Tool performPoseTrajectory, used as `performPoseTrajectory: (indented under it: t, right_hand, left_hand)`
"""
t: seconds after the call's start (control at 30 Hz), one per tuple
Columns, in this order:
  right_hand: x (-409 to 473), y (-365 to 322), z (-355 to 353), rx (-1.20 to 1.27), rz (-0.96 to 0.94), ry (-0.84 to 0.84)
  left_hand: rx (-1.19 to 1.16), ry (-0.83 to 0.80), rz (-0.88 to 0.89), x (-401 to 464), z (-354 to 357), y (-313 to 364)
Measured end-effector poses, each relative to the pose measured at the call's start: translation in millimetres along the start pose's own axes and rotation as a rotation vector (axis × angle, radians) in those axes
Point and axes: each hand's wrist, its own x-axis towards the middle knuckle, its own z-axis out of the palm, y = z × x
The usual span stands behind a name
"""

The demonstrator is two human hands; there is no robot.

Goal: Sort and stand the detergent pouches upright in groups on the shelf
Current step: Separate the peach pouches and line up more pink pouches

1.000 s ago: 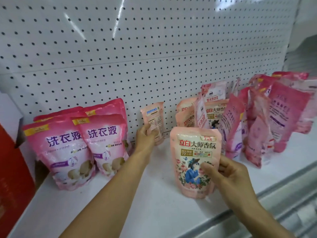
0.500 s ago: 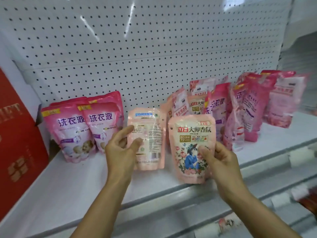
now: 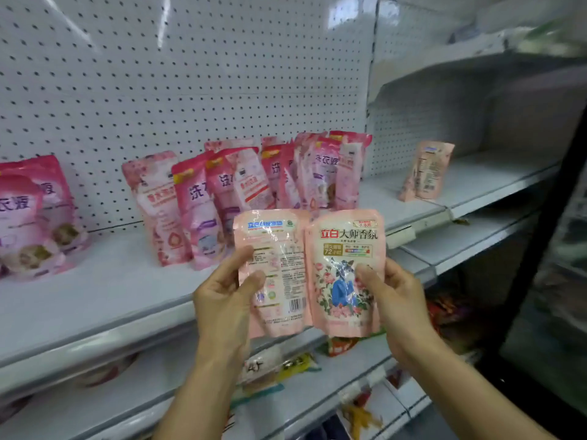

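Observation:
My left hand [image 3: 227, 300] grips a pale pink pouch [image 3: 276, 249] with its printed back facing me. My right hand [image 3: 394, 300] grips a matching pouch [image 3: 344, 246] showing its flowered front. Both pouches are held side by side in the air in front of the white shelf [image 3: 95, 300]. A mixed cluster of pink pouches [image 3: 241, 192] stands against the pegboard behind them. Bright pink pouches [image 3: 28, 217] stand at the far left. One pale pink pouch [image 3: 427, 174] stands alone on the shelf to the right.
A white pegboard [image 3: 190, 74] backs the shelf. The neighbouring shelf bay [image 3: 482, 179] on the right holds only the lone pouch. Lower shelves carry colourful packets [image 3: 286, 366]. A dark vertical frame [image 3: 546, 233] runs along the right side.
My view has swung right, so the bright pink group slid to the left edge. Both hands lifted their pouches off the shelf and brought them together, carrying them rightward.

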Motion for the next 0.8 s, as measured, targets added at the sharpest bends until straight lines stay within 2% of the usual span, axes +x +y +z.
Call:
performPoseTrajectory:
  t: [0.17, 0.3, 0.7, 0.8]
  right_hand:
    - [26, -6, -74, -0.006, 0.033, 0.089]
    - [63, -5, -116, 0.032, 0.043, 0.159]
    - [249, -20, -207, -0.005, -0.065, 0.186]
    - [295, -21, -218, 0.002, -0.092, 0.194]
  left_hand:
    - [0.024, -0.123, -0.128, -8, 77, -40]
    - [0.044, -0.186, -0.148, 1, 132, -65]
    - [-0.042, -0.21, -0.121, 103, 308, -153]
    - [-0.071, -0.14, -0.058, 133, 346, -174]
